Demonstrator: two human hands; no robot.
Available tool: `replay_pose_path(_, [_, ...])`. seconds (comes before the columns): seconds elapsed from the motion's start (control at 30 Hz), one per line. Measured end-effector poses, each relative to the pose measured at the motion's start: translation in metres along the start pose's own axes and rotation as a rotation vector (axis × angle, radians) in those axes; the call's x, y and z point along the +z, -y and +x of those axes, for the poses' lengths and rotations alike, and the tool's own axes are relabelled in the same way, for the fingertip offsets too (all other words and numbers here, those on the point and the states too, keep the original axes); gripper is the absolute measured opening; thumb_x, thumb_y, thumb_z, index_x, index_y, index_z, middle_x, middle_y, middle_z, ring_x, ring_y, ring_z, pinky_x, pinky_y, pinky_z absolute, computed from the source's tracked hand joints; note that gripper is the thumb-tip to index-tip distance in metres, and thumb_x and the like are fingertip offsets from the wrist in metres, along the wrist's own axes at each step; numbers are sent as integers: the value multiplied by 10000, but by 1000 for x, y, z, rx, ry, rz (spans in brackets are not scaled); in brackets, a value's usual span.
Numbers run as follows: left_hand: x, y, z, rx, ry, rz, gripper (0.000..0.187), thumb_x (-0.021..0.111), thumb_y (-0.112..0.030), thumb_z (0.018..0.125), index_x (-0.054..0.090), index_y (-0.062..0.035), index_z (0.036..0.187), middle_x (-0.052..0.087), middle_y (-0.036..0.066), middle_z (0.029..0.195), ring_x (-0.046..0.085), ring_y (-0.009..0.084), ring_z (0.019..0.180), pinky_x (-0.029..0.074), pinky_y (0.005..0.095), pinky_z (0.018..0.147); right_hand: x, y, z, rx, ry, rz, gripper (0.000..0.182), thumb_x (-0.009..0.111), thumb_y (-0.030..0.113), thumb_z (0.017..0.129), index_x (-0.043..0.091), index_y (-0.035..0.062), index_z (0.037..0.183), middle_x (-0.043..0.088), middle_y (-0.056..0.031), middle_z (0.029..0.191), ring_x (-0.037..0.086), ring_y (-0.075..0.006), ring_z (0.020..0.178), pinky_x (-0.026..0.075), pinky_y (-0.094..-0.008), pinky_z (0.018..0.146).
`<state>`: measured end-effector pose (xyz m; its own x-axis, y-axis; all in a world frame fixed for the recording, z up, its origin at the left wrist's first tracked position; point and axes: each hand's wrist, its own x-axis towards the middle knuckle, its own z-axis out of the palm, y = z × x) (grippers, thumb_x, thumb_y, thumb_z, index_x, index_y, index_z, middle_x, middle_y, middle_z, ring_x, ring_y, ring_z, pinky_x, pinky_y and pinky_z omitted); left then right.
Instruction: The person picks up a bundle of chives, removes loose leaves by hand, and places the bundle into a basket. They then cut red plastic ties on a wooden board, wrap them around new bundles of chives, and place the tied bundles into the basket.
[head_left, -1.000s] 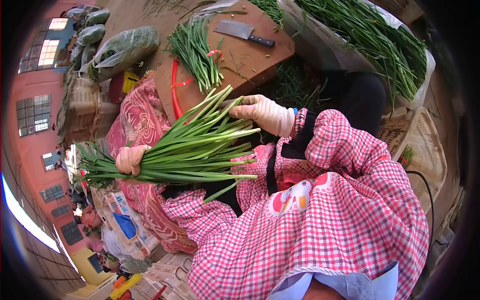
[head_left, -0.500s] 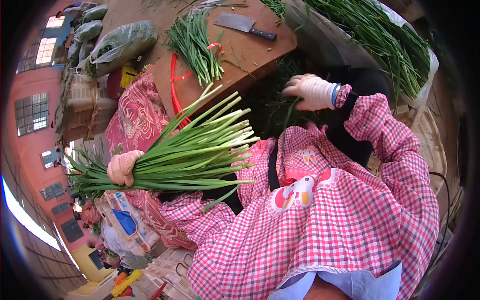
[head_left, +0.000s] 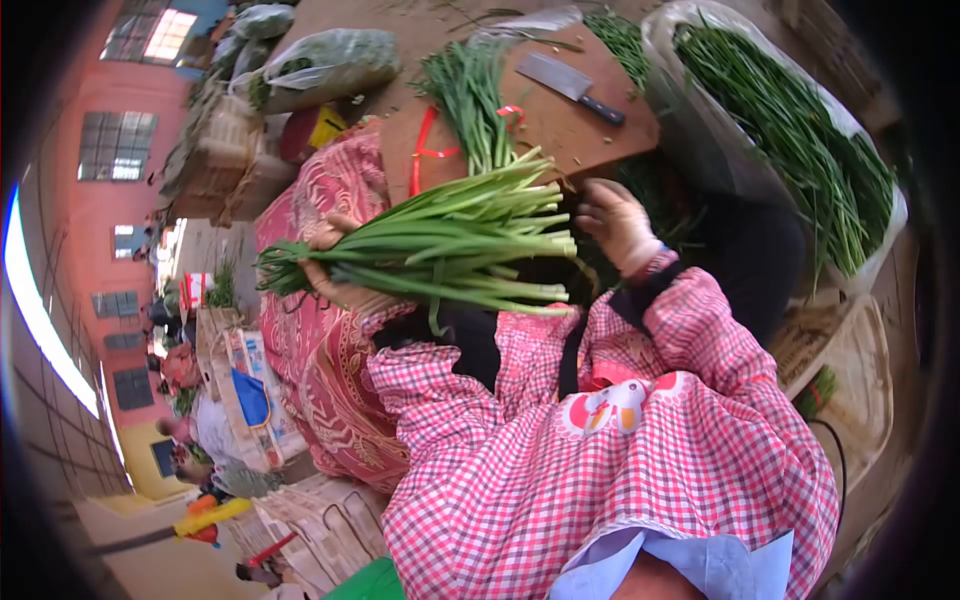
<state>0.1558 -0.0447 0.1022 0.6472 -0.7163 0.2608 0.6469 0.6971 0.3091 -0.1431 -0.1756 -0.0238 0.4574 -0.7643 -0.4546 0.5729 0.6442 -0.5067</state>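
My left hand (head_left: 350,285) is wrapped around a large bundle of long green stalks (head_left: 450,235) toward its leafy end, with the pale cut ends pointing right. Close to those pale ends, my right hand (head_left: 615,225) is raised with its fingers apart and nothing visible between them. Beyond the bundle, a brown board (head_left: 610,145) carries a smaller green bunch (head_left: 470,100), red ties (head_left: 432,152) and a cleaver (head_left: 553,73) with a dark handle.
A big plastic bag of green stalks (head_left: 790,140) lies at the upper right. Another filled bag (head_left: 335,65) sits at the upper left. Red patterned cloth (head_left: 320,385) hangs left of my lap. Crates (head_left: 330,525) stand at the lower left, and a basket (head_left: 860,385) is at the right.
The view has shifted. The held bundle is now nearer the board, and my left hand's fingers show differently around it. My right hand has come closer to the pale ends, out of the dark area.
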Motion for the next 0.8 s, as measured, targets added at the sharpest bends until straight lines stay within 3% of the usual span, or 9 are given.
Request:
replay_pose_path(0.1, [17,9,-3,-12,-46,328,381,490,-380,908,598,-42,768,620,73,809,588,237,1011,517,443,856,-46,39,6,-90,-89,-144,232,612,131,865,557,67,1080,577,-25,837,595,-165,672,539,-335,642])
replay_pose_path(0.2, [36,34,0,64,-247,507,371,518,-393,894,604,-65,742,619,75,762,623,253,912,538,435,788,-29,87,-7,-83,29,-388,351,644,96,831,536,51,1162,605,-65,982,615,-174,816,535,-327,708])
replay_pose_path(0.27, [29,51,11,57,-187,586,343,554,-388,880,604,-70,760,616,75,729,637,268,828,524,413,810,7,94,-22,-474,490,-811,584,683,56,780,436,39,1310,552,-115,1193,574,-181,1018,503,-319,822])
replay_pose_path(0.3, [40,63,9,-25,-201,595,314,583,-363,865,608,-62,778,631,86,749,638,269,787,514,411,825,40,102,-48,-376,543,-921,796,715,21,724,299,22,1403,440,-147,1345,463,-205,1193,414,-319,964])
replay_pose_path(0.37, [46,87,9,-171,-147,573,284,604,-330,857,614,-53,794,639,90,762,634,252,760,508,402,826,68,98,-56,-546,638,-1269,947,794,153,632,270,-11,1404,380,-199,1391,363,-269,1295,285,-325,1072])
replay_pose_path(0.47, [76,122,-5,-314,-150,626,217,637,-252,841,621,-37,866,642,86,846,631,196,802,518,323,772,86,69,-41,-713,678,-1367,1025,810,267,594,245,-71,1379,406,-265,1345,387,-355,1275,312,-373,1064])
replay_pose_path(0.63, [136,159,-32,-221,71,1053,281,744,-171,763,641,-30,984,629,2,920,580,95,798,468,266,757,106,51,-42,-376,421,-983,853,783,192,676,332,47,1386,581,-144,1165,546,-213,1085,428,-317,940])
replay_pose_path(0.7, [129,159,-23,-300,261,1198,331,755,-168,761,625,-24,1029,633,4,952,582,103,828,469,278,769,93,50,-19,-177,624,-630,539,753,175,727,534,17,1193,632,-51,1030,580,-130,940,476,-294,833])
replay_pose_path(0.8, [116,148,-10,-178,561,1358,373,754,-151,758,606,-13,1071,642,14,953,594,120,842,477,288,760,89,73,-8,-231,788,-768,406,709,225,778,583,15,1101,642,-32,964,585,-113,883,480,-288,797])
